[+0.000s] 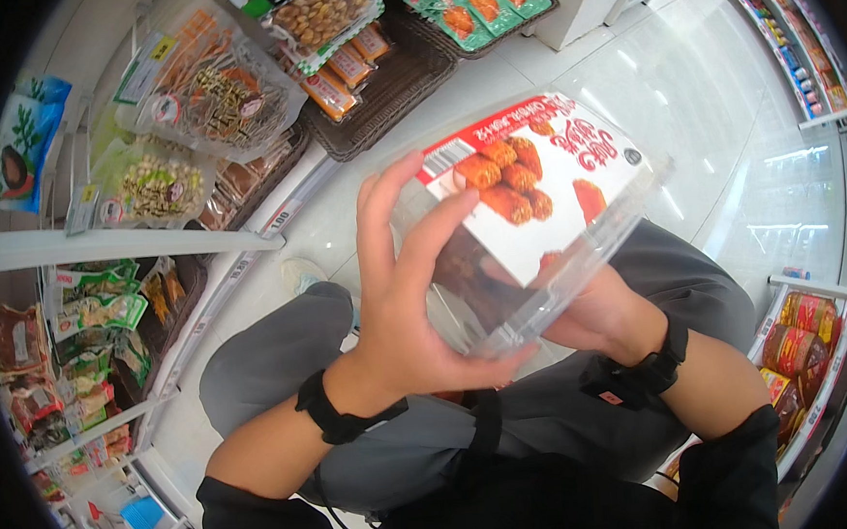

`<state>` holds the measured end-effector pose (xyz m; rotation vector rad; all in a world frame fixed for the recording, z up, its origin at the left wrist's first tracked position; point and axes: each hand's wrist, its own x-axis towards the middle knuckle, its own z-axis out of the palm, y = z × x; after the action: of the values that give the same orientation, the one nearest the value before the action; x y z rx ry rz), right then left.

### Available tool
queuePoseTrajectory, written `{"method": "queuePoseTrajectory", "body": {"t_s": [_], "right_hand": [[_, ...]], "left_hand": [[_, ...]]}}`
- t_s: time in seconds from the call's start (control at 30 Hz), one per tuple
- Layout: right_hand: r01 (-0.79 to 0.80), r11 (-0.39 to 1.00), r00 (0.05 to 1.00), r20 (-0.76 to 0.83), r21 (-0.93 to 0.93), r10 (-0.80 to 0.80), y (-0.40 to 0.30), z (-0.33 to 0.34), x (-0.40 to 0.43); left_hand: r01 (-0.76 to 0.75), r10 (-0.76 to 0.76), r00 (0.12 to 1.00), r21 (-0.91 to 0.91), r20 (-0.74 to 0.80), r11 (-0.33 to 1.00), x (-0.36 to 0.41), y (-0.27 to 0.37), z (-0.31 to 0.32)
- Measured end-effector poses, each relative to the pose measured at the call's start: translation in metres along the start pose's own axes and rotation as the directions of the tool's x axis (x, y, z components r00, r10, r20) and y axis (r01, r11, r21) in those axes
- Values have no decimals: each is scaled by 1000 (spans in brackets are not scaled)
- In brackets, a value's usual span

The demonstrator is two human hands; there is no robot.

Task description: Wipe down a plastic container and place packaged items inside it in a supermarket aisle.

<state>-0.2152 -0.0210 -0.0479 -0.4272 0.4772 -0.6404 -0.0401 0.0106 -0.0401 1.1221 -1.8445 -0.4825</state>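
A clear plastic clamshell box (571,306) with a red and white printed label (517,248) is held tilted above my lap. Brown food pieces (460,262) show dimly through its side. My left hand (403,295) spans the near left side, fingers on the top edge and thumb along the bottom. Beneath the box, my right hand (601,308) supports it from the right, its fingers mostly hidden behind the plastic. Both wrists wear black straps.
On the left, shelves carry woven baskets (378,114) of snack packs and hanging food bags (224,95); a white shelf divider (131,244) juts out. Green pouches (480,6) lie in a basket at the top. Lower right, another shelf holds packaged goods (792,351). Pale tiles (646,91) cover the floor.
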Motion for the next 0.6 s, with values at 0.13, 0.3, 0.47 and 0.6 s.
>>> {"method": "queuePoseTrajectory", "body": {"t_s": [0.13, 0.3, 0.47, 0.6], "right_hand": [[-90, 920, 986, 167, 381, 27, 9, -22, -6], [38, 997, 989, 142, 60, -46, 7, -23, -17], [94, 990, 988, 115, 101, -105, 12, -51, -6], [140, 985, 968, 196, 98, -157, 7, -54, 1]], "left_hand": [[-80, 80, 996, -5, -32, 997, -13, 5, 14], [-181, 183, 983, 50, -36, 982, -27, 12, 28], [-201, 201, 980, 41, 4, 979, -17, 7, 17], [90, -122, 990, -335, -77, 938, -10, 2, 7]]}}
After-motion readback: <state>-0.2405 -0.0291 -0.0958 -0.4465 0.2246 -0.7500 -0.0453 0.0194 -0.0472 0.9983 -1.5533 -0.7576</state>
